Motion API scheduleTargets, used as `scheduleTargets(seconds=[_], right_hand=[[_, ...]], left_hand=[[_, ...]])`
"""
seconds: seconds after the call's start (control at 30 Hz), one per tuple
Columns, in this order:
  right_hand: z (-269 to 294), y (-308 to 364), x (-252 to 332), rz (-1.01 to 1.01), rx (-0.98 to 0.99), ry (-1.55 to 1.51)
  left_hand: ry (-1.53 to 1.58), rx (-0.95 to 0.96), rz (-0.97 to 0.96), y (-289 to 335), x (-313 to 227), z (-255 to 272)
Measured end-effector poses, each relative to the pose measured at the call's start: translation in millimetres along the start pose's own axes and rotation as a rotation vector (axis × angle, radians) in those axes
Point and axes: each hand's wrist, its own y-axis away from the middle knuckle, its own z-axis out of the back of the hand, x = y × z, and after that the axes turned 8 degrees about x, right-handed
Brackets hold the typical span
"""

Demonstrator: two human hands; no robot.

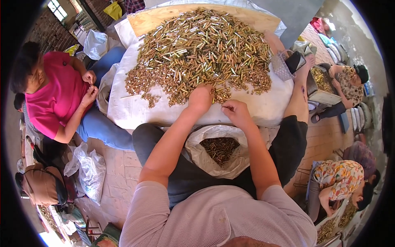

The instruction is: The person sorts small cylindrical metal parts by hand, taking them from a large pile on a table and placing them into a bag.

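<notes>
A large heap of small brass-coloured metal tubes (205, 45) covers the table in front of me, with shorter coppery pieces (142, 80) along its near edge. My left hand (200, 99) is closed at this near edge, its fingertips against the pieces; a yellowish bit shows beside them, too small to make out. Just right of it, my right hand (236, 112) is closed with thumb and fingers pinched over the table's near side. Whatever it holds is hidden. Between my forearms, an open white woven sack (195, 146) in my lap contains many darker small metal pieces (220, 150).
White sheeting (131, 107) covers the table, with a wooden board (148, 24) behind the heap. At left sits a person in a pink top (51, 92), fingers together. A phone (295, 61) lies by my right leg. Other people work at right; a plastic bag (90, 177) stands left.
</notes>
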Motion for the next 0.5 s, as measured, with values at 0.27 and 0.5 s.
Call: scheduleTargets(seconds=[0.27, 0.5], right_hand=[[-19, -11, -4, -0.002, -0.256, 0.437], [-6, -9, -23, -0.14, -0.18, -0.11]], left_hand=[[-0.324, 0.146, 0.047, 5, -13, 8], [-0.171, 0.138, -0.074, 4, -10, 20]])
